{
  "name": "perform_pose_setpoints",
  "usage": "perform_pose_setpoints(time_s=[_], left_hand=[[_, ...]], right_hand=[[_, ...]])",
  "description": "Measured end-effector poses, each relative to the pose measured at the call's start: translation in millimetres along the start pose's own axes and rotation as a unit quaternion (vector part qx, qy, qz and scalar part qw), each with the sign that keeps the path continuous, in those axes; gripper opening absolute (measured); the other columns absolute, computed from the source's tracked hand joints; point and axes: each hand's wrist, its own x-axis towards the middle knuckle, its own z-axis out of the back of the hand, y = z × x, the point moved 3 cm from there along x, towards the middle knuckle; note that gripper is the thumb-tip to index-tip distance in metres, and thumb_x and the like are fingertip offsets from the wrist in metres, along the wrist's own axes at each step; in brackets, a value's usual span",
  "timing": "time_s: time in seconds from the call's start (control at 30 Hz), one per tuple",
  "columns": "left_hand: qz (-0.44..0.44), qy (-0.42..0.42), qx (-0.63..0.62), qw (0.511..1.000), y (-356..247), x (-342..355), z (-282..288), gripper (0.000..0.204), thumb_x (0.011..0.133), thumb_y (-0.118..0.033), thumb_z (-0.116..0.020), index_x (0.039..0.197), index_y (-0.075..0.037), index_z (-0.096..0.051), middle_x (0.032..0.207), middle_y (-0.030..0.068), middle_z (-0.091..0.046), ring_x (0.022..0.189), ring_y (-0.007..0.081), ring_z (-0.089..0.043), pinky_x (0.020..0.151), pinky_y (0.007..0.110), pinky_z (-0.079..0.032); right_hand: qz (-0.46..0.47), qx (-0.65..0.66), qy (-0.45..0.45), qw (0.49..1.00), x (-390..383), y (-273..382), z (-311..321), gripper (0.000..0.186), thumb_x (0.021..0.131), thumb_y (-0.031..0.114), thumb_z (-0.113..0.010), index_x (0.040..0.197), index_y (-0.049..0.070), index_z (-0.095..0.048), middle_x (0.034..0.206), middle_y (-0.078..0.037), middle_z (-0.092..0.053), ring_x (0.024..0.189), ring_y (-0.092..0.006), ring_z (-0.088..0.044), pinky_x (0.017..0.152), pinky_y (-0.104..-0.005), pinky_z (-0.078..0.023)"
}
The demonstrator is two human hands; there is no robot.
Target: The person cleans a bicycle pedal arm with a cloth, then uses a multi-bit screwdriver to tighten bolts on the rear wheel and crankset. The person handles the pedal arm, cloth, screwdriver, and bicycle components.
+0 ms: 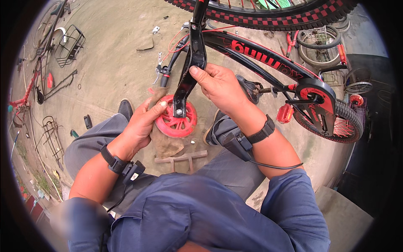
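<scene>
A small red spoked wheel (191, 122) is bolted to the lower end of a bent black metal bracket (181, 90). My left hand (142, 122) grips the wheel's left edge, thumb on top and the other fingers hidden below. My right hand (220, 86) closes around the bracket near its bend, thumb pressed on its face. The bracket's upper end meets the black and red bicycle (260, 56) near its checkered-tread tire (285, 19). Beneath the red wheel lies a brown, stone-like lump (168, 145).
The bicycle's handlebar (168, 67) and brake lever sit close to the concrete ground. A red pedal (285, 113) and the chain guard (317, 105) are at right. Loose wheels (321, 44) lie beyond. Black wire baskets (69, 46) and a red frame (29, 96) stand at left.
</scene>
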Motion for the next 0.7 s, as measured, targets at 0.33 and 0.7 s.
perform_pose_setpoints(time_s=[0.33, 0.7], left_hand=[[-0.029, 0.043, 0.053, 0.997, -5, 6, -17, 0.049, 0.104, -0.038, -0.058, 0.139, -0.004, -0.050, 0.131, 0.0115, -0.063, 0.117, 0.0233, -0.064, 0.101, 0.040, -0.053], [0.040, 0.009, 0.010, 0.999, 32, -15, -31, 0.060, 0.107, -0.050, -0.045, 0.147, -0.006, -0.044, 0.144, 0.0118, -0.054, 0.130, 0.0278, -0.056, 0.111, 0.045, -0.045]], right_hand=[[0.267, -0.171, -0.034, 0.948, -60, 46, 28, 0.031, 0.097, 0.020, -0.071, 0.079, -0.004, -0.062, 0.069, -0.008, -0.054, 0.066, -0.0141, -0.052, 0.061, -0.0325, -0.043], [0.402, -0.029, -0.106, 0.909, -175, 98, 71, 0.023, 0.094, 0.015, -0.074, 0.083, -0.003, -0.065, 0.072, -0.006, -0.055, 0.065, -0.0147, -0.051, 0.060, -0.0326, -0.040]])
